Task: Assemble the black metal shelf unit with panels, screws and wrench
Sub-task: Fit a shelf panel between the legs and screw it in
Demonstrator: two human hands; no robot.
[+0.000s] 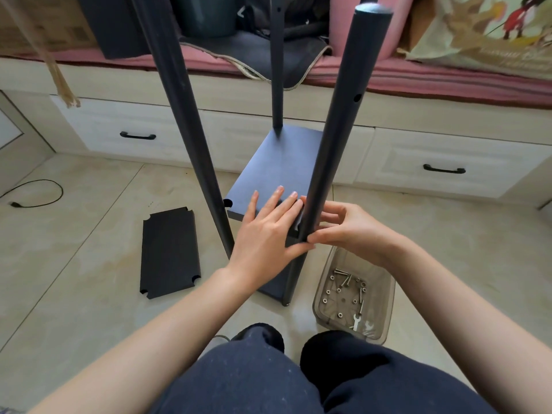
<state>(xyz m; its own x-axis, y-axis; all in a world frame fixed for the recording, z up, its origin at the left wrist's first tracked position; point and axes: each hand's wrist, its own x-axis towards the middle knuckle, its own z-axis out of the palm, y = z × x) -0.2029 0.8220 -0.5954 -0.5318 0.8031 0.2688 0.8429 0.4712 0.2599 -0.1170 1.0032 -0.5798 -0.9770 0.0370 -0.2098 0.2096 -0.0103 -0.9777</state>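
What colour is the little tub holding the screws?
Translucent smoky grey tub, seen best in the head view.

A black shelf panel [277,174] sits raised between three upright black poles: the near right pole [337,127], the left pole [185,115] and the far pole [277,70]. A lower panel [274,283] shows beneath it. A spare black panel [170,252] with notched corners lies flat on the floor. Silver screws [343,282], washers and a small wrench [356,321] lie in a clear tray [325,270] beside the near right pole.
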